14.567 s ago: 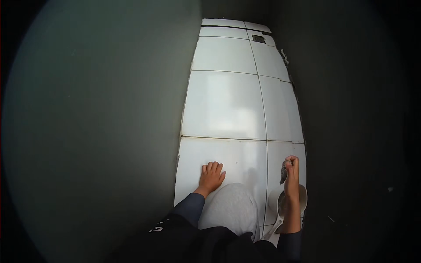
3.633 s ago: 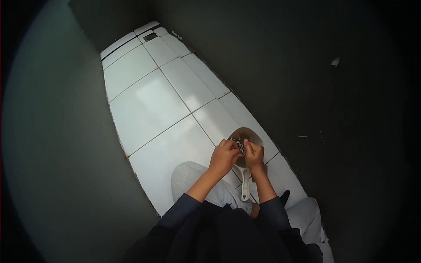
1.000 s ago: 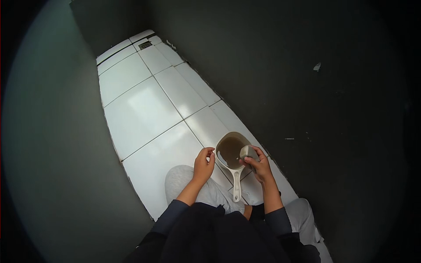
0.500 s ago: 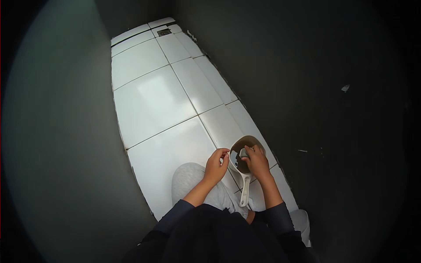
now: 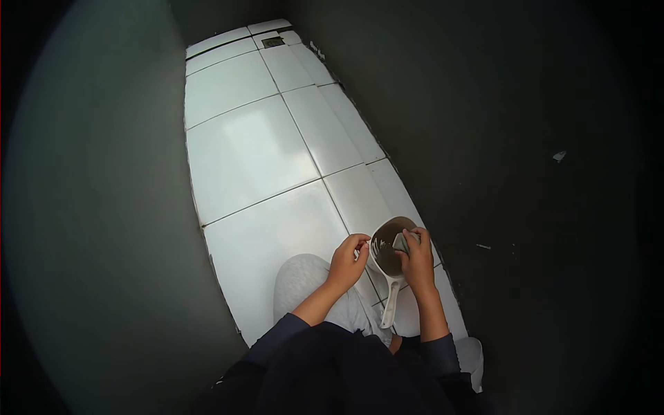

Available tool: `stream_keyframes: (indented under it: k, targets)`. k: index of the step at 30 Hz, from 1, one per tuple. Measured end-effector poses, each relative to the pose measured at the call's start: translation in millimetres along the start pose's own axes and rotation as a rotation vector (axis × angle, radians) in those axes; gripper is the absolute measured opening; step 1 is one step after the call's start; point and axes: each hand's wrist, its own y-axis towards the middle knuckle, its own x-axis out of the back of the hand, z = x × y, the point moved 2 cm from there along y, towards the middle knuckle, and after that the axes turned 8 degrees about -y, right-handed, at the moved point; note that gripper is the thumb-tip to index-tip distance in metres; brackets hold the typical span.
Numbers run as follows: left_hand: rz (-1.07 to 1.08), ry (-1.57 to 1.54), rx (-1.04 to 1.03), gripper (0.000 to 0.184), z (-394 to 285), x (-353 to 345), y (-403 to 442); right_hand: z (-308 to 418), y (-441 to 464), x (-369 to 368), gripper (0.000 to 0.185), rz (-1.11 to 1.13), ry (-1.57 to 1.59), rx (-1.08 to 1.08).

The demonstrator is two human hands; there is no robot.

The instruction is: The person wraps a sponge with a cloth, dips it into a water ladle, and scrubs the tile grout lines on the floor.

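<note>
A white dipper (image 5: pixel 389 304) with a long handle stands on the tiles in front of me, brownish liquid inside its bowl. My right hand (image 5: pixel 418 259) reaches over the bowl's right rim. Its fingers are closed on a pale grey-green block (image 5: pixel 400 242), partly hidden by them, held over or in the liquid; I cannot tell whether it is wet. At the bowl's left rim is my left hand (image 5: pixel 349 263), fingers curled toward the thumb and fingertips beside or touching the rim. What they pinch, if anything, is not clear.
Large white tiles (image 5: pixel 256 152) form a narrow strip, with a small dark drain grate (image 5: pixel 273 42) at the far end. Dark grey surfaces flank both sides. A white scrap (image 5: pixel 559 157) shows on the right one. My grey-trousered knee (image 5: pixel 301 283) is beside my left forearm.
My right hand with the block has shifted toward the bowl's right rim, showing more of the liquid. The left hand stays by the left rim. The whole view has moved slightly.
</note>
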Motion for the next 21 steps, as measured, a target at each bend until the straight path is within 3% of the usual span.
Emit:
stream_keyframes:
  k: [2,4,11,14,16,18,21]
  targets:
    - [0.010,-0.003,0.002,0.017,1.2,-1.2,1.0,-4.6,-3.2,-2.6,0.053,-0.075,-0.037,0.024]
    - [0.002,-0.022,-0.003,0.017,2.2,-1.6,2.0,-16.8,-10.7,-23.0,0.056,0.139,-0.115,0.106]
    - [-0.002,-0.026,0.011,0.017,3.4,-2.9,2.6,4.7,-3.9,8.3,0.041,-0.034,-0.048,0.031]
    - [0.001,-0.011,0.006,0.017,1.5,-2.0,3.3,-17.9,-12.8,-23.0,0.043,0.079,-0.067,0.138]
    - [-0.012,-0.014,0.027,0.017,2.2,-0.9,3.2,-6.1,-12.4,-13.5,0.042,0.053,-0.035,0.127]
    - [-0.008,-0.023,0.040,0.017,3.8,-0.2,2.2,2.8,-14.7,4.6,0.043,-0.149,-0.050,0.104]
    - [0.002,-0.036,0.021,0.017,3.0,-3.1,4.3,2.7,-17.5,14.3,0.042,-0.269,-0.057,0.136]
